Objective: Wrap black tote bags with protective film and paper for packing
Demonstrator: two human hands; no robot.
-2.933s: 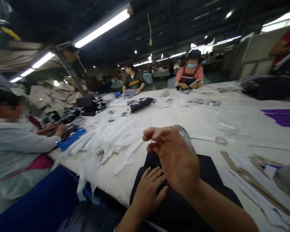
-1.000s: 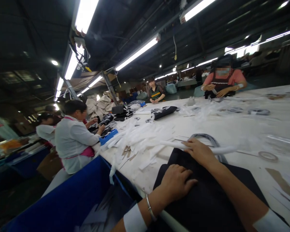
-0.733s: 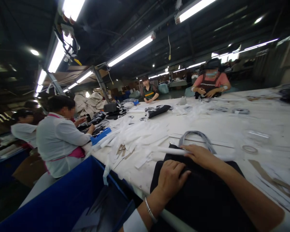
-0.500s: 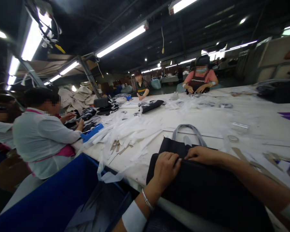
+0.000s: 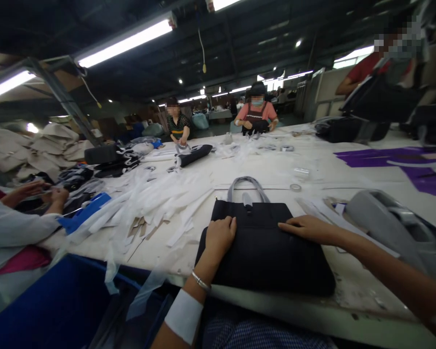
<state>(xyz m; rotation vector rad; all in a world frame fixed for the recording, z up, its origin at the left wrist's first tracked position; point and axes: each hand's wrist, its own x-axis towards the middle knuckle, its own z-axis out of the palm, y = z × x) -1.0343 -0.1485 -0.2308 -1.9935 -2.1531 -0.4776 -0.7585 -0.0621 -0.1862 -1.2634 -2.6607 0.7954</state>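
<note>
A black handbag [image 5: 265,264] lies on the table's near edge, front face up, its wrapped grey handles [image 5: 247,180] pointing away from me. A grey-covered tab [image 5: 247,200] sits at the middle of its top. My left hand [image 5: 221,236] is closed over the bag's upper left part, with its fingers curled and the fingertips partly hidden. On the right side of the bag's face rests my right hand [image 5: 310,229], its fingers stretched out and touching the black surface.
White strips [image 5: 167,203] cover the table's left half. A blue bin [image 5: 54,300] stands at the near left. A grey tape dispenser [image 5: 392,223], a tape roll [image 5: 295,187] and purple pieces [image 5: 381,157] lie to the right. Co-workers sit or stand around the table.
The bag now lies flatter on the table, more of its front showing. My hands have moved apart, the right one to the bag's right side. The view has turned right.
</note>
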